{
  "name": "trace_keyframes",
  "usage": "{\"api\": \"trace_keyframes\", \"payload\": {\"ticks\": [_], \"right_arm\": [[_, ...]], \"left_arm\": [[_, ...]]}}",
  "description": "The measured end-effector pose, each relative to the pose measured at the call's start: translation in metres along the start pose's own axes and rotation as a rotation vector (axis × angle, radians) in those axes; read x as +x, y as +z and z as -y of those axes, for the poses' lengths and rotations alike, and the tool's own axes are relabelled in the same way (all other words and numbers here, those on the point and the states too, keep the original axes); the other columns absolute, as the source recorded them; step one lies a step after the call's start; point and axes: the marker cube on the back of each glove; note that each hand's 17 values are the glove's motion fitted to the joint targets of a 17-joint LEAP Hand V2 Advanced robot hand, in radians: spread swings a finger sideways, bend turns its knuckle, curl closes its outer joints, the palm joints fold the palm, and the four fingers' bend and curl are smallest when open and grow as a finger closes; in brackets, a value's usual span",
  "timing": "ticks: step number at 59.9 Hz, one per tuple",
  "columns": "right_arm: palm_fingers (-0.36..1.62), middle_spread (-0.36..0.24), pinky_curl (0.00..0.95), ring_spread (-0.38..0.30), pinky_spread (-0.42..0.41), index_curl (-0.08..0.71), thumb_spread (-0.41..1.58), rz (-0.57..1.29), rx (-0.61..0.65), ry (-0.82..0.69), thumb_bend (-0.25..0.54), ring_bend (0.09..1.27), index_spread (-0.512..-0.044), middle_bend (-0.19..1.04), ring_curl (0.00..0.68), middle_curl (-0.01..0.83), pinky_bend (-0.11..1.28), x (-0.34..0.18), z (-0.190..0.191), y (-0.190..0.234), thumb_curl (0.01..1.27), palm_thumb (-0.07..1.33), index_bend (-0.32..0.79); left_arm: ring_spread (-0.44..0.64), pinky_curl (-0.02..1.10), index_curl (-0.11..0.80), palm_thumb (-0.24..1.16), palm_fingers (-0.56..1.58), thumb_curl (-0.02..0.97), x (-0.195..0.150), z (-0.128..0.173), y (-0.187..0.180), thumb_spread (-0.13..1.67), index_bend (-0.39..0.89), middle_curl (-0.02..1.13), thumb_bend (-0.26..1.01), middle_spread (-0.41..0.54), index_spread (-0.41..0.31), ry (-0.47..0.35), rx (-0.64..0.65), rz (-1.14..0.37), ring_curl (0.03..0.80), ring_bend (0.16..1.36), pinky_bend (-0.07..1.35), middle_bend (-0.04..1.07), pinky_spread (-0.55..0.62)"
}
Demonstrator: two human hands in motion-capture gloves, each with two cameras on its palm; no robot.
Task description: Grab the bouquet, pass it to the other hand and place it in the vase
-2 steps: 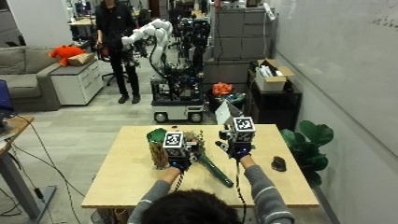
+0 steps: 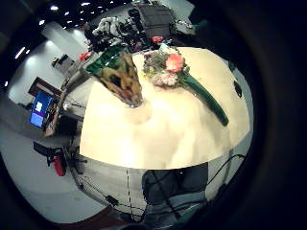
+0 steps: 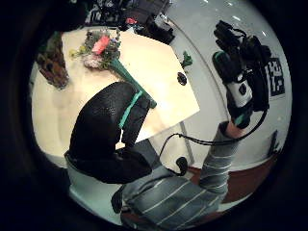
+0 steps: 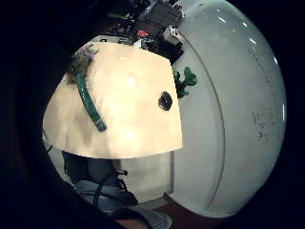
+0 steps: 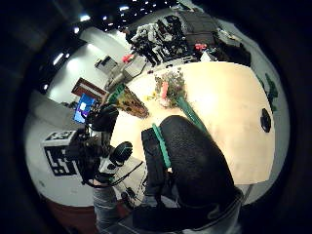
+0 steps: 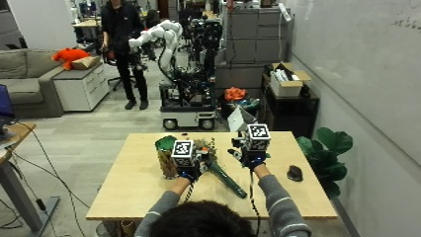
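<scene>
Task not yet begun: bouquet [image 6: 220,173] is laid flat on table [image 6: 125,192], right of vase [image 6: 166,157]; left hand [image 6: 188,168] and right hand [image 6: 248,157] are raised above it, fingers relaxed, nothing held.

hair: dark, seen from above at the lower edge
sleeves: grey with thin pale stripes, reaching to the wrists
left hand [image 6: 186,172]: black textured glove, green strip along a finger
right hand [image 6: 250,159]: black glove, green trim too
</scene>
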Motion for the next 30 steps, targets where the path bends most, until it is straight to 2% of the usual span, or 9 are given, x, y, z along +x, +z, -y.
{"api": "trace_keyframes", "payload": {"ticks": [5,11,19,30], "right_arm": [[0.25,-0.049,0.2,0.024,0.201,0.082,0.81,0.034,-0.009,0.001,0.155,0.36,-0.311,0.19,0.134,0.111,0.51,0.0,-0.004,-0.004,0.11,0.28,0.11],[0.19,-0.048,0.237,0.043,0.238,0.106,1.01,0.047,-0.023,0.027,0.126,0.38,-0.36,0.2,0.165,0.156,0.53,0.01,0.0,0.0,0.14,0.28,0.12],[0.16,-0.049,0.262,0.054,0.25,0.136,1.13,0.04,-0.033,0.05,0.09,0.39,-0.386,0.2,0.187,0.202,0.53,0.018,-0.006,-0.01,0.18,0.29,0.13],[0.16,-0.042,0.29,0.058,0.254,0.16,1.19,0.067,-0.019,0.089,0.038,0.42,-0.392,0.2,0.216,0.248,0.53,0.015,-0.007,-0.012,0.22,0.31,0.12]], "left_arm": [[0.06,0.15,0.177,0.21,0.58,0.091,-0.01,-0.007,-0.006,0.76,0.33,0.19,0.1,0.0,-0.078,-0.016,0.013,0.013,0.167,0.37,0.2,0.26,0.14],[0.11,0.19,0.223,0.2,0.5,0.128,-0.028,-0.007,0.0,0.92,0.28,0.23,0.05,0.032,-0.08,-0.052,-0.011,-0.013,0.199,0.38,0.2,0.2,0.2],[0.14,0.22,0.274,0.2,0.48,0.173,-0.046,-0.001,0.004,1.01,0.24,0.26,0.01,0.054,-0.077,-0.1,-0.029,-0.06,0.217,0.36,0.19,0.18,0.23],[0.16,0.26,0.331,0.2,0.47,0.217,-0.06,-0.014,0.003,1.05,0.21,0.29,-0.02,0.062,-0.077,-0.144,-0.067,-0.084,0.241,0.36,0.19,0.17,0.26]]}}
